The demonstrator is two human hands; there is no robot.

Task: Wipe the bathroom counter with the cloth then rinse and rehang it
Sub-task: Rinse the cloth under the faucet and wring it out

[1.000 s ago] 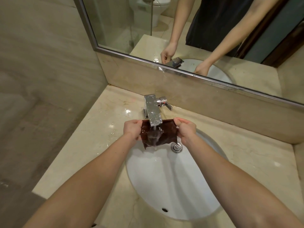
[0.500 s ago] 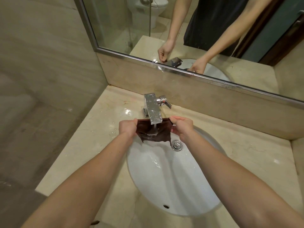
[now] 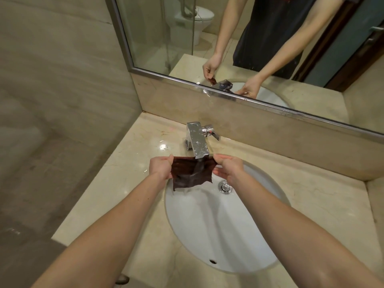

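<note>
A small dark brown cloth (image 3: 192, 172) hangs stretched flat under the spout of the square chrome faucet (image 3: 197, 142). Water runs from the spout onto the cloth's middle and down into the white oval sink (image 3: 220, 229). My left hand (image 3: 161, 168) pinches the cloth's upper left corner. My right hand (image 3: 227, 167) pinches its upper right corner. Both hands hover over the back rim of the sink. The beige marble counter (image 3: 116, 188) around the basin is glossy and wet near the faucet.
The faucet lever (image 3: 212, 132) sticks out to the right. A drain plug (image 3: 224, 186) sits in the basin below my right hand. A framed mirror (image 3: 259, 48) runs along the back wall above a marble backsplash. The counter's left edge drops to a tiled floor (image 3: 31, 173).
The cloth stays under the running water, held by both hands. It is now pulled flatter and wider between my hands. The camera has tilted slightly, showing more of the mirror.
</note>
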